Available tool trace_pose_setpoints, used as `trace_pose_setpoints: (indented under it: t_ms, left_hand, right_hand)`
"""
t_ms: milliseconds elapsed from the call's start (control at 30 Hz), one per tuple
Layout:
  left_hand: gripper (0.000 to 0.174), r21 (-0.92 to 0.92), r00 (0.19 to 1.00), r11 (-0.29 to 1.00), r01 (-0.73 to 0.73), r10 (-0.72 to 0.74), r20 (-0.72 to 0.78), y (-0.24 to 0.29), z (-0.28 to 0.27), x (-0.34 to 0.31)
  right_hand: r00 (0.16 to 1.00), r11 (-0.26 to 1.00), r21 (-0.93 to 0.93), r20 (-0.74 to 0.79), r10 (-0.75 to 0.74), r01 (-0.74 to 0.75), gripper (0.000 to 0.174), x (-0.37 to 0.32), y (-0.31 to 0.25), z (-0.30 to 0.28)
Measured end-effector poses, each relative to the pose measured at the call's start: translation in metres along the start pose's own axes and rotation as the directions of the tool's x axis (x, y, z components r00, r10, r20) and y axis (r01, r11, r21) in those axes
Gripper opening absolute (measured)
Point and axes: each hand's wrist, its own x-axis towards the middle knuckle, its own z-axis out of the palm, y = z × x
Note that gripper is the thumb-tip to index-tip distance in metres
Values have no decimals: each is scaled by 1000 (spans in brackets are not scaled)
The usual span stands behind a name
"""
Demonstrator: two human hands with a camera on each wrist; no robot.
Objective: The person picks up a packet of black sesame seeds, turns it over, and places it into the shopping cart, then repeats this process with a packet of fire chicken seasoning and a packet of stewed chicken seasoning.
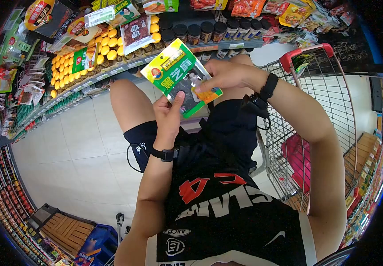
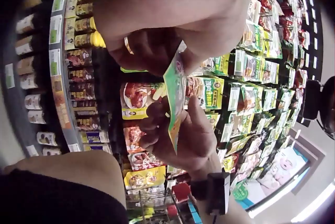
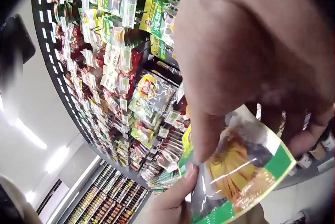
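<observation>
A flat green and yellow packet of black sesame [image 1: 183, 79] is held up in front of the lap, its printed face toward the head camera. My left hand [image 1: 168, 116] pinches its lower left edge, thumb on the face and fingers behind. On the right side my right hand [image 1: 227, 75] grips the packet, thumb lying across the picture of food near the corner. Edge-on in the left wrist view, the thin packet [image 2: 175, 96] runs between both hands. In the right wrist view my left thumb [image 3: 180, 188] presses the packet [image 3: 241, 169] beside the right thumb.
Shelves ahead carry yellow-capped bottles [image 1: 109, 46], dark-lidded jars [image 1: 194, 33] and hanging food packets [image 1: 297, 13]. A wire shopping cart [image 1: 329, 93] with a red handle stands close on the right, a pink item [image 1: 297, 159] showing through it. Wooden crates [image 1: 66, 233] lie behind at left.
</observation>
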Motion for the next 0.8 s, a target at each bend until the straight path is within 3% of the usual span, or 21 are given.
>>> trace_pose_setpoints:
  t_ms: [67,167,267,367,467,567,667,800]
  left_hand:
    - [18,-24,1000,1000,4,-5,-13,-2,-3,1]
    - [17,-27,998,999,37,-38,-43,-4,-3,1]
    - [16,-6,998,998,64,-64,26,-2,-4,-2]
    - [17,162,994,987,2,-20,109,-10,-10,0]
    - [15,102,998,994,-29,23,55,-3,-4,0]
    - [15,99,998,993,-62,59,36,0,-1,-1]
    - [15,110,999,993,-45,44,13,-4,-4,0]
    - [17,130,997,991,39,-47,59,-9,-8,1]
  right_hand:
    - [1000,996,-92,18,-6,7,42,0,0,0]
    - [997,993,-118,-75,-29,20,41,6,13,2]
    - [993,997,-16,-89,-75,73,41,5,9,1]
    - [990,997,-48,-126,-66,60,41,3,2,1]
    - [987,994,68,-137,-81,91,41,4,5,6]
    - [999,997,-76,-49,-6,3,41,-1,-4,3]
    - [999,999,-29,-36,-22,21,43,2,4,3]
    - [993,987,-162,-113,-21,2,43,4,8,-1]
